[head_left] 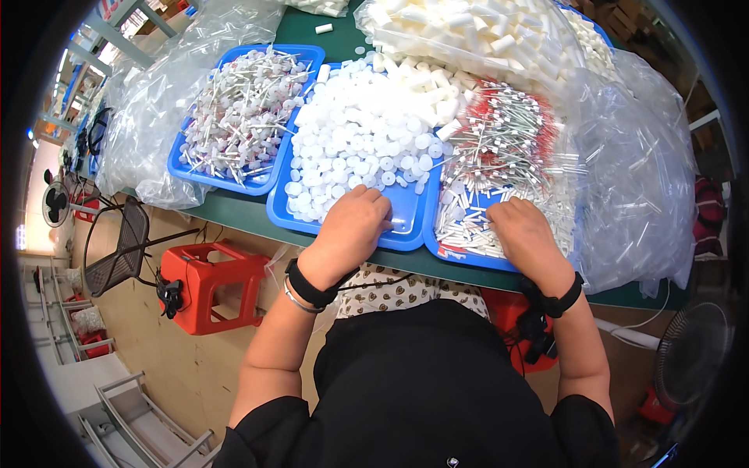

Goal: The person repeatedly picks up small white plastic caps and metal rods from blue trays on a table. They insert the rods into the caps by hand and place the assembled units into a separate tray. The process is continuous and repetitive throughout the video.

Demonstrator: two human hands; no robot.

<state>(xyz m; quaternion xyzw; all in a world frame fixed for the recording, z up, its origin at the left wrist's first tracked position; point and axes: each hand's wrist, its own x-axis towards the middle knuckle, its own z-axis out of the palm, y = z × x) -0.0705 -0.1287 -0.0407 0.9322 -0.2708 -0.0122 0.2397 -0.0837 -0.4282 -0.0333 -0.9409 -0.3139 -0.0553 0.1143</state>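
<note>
We see our two hands well apart above the near edge of the green tabletop (300,31), with three blue trays ranged along it. Our left hand (355,226) reaches over the near edge of the middle tray (402,210), its fingers bent together beside the translucent white discs (335,156); we cannot tell whether anything is pinched under them. Our right hand (527,230) bends over the near part of the right tray (430,240), fingertips down among the slim white rods (468,234); its grip is hidden from us too.

The rods lie flat at mixed angles, many with their long axis slanting roughly along the tabletop's near edge, and we cannot tell one end from the other. The discs are round and face various ways. Behind the rods, toward the tabletop's far edge, we see a heap of thin stems with red parts and white ends (499,117), pointing many ways. Toward the tabletop's left end, the left tray (226,185) holds long-stemmed pieces with discs (242,109), their stems criss-crossed.
</note>
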